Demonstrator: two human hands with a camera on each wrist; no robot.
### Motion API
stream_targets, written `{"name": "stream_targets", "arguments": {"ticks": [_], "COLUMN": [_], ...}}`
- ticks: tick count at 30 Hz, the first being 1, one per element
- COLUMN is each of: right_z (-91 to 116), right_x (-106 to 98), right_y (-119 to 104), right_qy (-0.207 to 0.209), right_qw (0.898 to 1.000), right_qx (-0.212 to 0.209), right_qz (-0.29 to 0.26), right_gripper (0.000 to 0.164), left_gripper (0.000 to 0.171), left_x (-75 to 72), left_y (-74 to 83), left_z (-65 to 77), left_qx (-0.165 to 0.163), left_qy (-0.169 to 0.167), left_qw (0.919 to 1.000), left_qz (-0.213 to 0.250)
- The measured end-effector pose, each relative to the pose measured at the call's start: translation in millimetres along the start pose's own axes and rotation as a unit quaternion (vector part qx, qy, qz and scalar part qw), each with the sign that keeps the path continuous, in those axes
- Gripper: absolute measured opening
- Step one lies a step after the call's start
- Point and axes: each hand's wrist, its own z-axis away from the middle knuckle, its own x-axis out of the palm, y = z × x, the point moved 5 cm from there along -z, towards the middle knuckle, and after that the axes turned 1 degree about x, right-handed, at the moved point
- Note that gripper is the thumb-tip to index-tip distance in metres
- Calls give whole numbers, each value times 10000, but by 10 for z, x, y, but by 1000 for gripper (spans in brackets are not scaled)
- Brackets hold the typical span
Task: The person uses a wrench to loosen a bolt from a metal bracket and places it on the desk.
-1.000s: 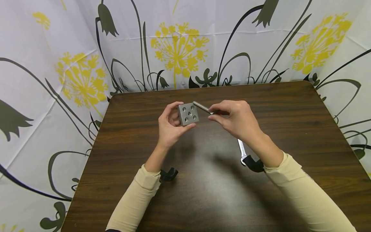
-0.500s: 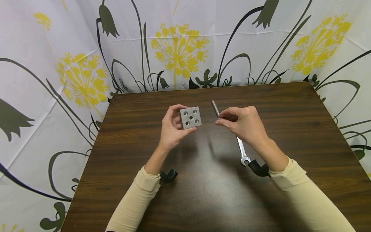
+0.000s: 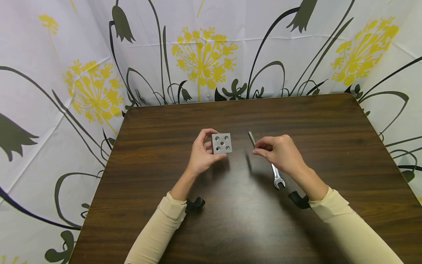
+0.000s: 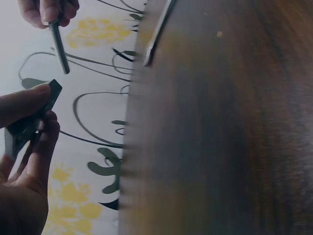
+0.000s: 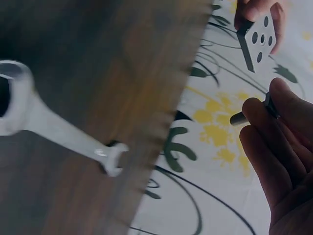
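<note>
My left hand grips a square grey metal block by its left side, thumb below and fingers behind. Several round holes pierce the face turned toward me. To the right, my right hand pinches a bolt at its head end, the shank pointing up and away. Threads on the bolt show in the left wrist view. Block and bolt are apart, both held above the table. A combination wrench lies below the right hand, which hides its upper part in the head view.
The dark wood-grain table spans the area under both hands. Behind it hangs a white curtain with yellow and grey-green flowers. Black wrist mounts jut from both sleeves.
Both hands have come down and nearer. The bolt has drawn away from the block's top corner and swung from slanting left to pointing more upward. The block has turned a little.
</note>
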Motion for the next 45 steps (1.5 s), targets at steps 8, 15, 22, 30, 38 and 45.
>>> {"name": "stream_targets", "arguments": {"ticks": [8,15,22,30,38,45], "right_z": [138,218,265,313,326,341], "right_x": [228,369,449,513,565,630], "right_y": [217,327,363,407,420,423], "right_qy": [-380,-591,-707,-696,-799,-1141], "right_qw": [9989,9962,9937,9911,9882,9838], "right_qx": [85,54,-22,-45,11,85], "right_qz": [259,642,870,1137,1307,1379], "right_gripper": [10,10,12,14,13,10], "left_gripper": [80,79,77,77,73,75], "left_x": [22,47,77,74,68,93], "left_y": [-261,-394,-501,-546,-463,-359], "left_z": [50,87,119,130,131,172], "left_qx": [-684,-1233,-1418,-1483,-1128,-969], "left_qy": [35,-247,-361,-249,-269,-324], "left_qw": [9956,9848,9769,9665,9327,8692], "left_qz": [-645,-1197,-1556,-2080,-3414,-4838]}}
